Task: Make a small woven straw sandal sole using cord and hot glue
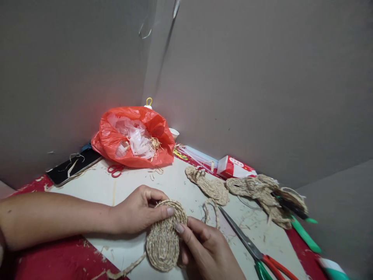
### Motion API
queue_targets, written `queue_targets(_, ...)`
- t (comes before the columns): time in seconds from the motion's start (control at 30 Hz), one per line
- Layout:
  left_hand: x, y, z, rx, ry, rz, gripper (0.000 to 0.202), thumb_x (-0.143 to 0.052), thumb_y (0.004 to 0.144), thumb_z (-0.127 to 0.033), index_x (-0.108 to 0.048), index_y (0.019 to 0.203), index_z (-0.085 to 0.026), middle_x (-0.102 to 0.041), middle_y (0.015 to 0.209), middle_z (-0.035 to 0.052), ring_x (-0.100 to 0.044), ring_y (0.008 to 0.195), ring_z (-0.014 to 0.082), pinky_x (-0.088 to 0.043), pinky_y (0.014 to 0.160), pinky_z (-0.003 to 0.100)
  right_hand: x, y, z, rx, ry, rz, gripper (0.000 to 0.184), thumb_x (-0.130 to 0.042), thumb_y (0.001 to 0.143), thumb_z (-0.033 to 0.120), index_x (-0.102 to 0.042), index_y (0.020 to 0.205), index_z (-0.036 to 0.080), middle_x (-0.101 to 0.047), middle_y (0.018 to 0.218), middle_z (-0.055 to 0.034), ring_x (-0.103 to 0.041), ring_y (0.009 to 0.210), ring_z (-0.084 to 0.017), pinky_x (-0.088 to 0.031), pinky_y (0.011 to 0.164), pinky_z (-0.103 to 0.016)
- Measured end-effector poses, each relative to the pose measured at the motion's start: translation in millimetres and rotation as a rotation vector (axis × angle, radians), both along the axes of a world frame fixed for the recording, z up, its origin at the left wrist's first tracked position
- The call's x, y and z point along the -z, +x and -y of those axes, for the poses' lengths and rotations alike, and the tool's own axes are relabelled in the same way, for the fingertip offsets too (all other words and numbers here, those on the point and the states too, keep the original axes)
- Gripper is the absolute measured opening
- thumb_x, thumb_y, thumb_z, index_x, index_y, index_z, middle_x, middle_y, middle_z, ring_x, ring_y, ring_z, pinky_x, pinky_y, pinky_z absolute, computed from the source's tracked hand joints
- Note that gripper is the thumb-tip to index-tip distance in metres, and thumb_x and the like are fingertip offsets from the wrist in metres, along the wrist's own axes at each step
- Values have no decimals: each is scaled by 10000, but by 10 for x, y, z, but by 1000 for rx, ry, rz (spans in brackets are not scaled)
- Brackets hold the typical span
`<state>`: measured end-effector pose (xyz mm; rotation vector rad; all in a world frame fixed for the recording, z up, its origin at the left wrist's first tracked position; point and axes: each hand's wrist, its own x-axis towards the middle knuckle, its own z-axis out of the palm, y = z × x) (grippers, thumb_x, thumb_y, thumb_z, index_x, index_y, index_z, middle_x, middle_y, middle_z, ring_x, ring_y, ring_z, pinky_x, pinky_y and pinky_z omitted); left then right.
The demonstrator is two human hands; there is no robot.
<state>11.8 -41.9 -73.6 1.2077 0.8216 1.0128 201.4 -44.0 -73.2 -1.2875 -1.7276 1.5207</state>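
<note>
An oval woven straw sole (163, 241) sits between both hands over a white board (180, 182). My left hand (140, 210) grips its upper end, thumb laid on top and fingers curled behind. My right hand (204, 249) pinches its right edge, thumb pressed on the weave. A braided straw tail (125, 270) trails from the sole's lower left. A loose loop of braid (210, 212) lies just right of my hands.
Scissors (250, 247) with red and green handles lie at the right. Other woven straw pieces (211, 186) (262, 194), a red-white box (234, 166), green-handled tools (304, 233), a red plastic bag (134, 136), small red scissors (115, 170) and a phone (74, 166) ring the board. Cardboard walls stand behind.
</note>
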Motion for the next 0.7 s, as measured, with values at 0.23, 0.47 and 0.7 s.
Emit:
queue_targets(0.23,-49,-36,-47,68,25,-150,320,-637,816,-409,-685,783,-94,-578,646,6,-463,584,94,-375,551,209,9,5,1,-77,-88,-23,507,-545,816,622,-511,566,183,-458,468,44,-411,466,-97,-303,492,-225)
queue_targets(0.47,-34,-14,-8,-3,230,-280,335,-562,870,-351,-672,681,-97,-508,576,-9,-422,561,92,-350,535,211,65,13,-2,-89,-94,-23,516,-577,810,604,-496,518,186,-469,436,42,-388,438,-88,-286,478,-223)
queue_targets(0.7,-5,-9,-45,-17,103,-170,330,-612,832,-416,-682,741,-107,-518,603,-14,-426,574,94,-368,561,212,-3,16,-18,-68,-150,-40,531,-572,794,637,-519,524,182,-480,438,35,-382,427,-86,-259,443,-213)
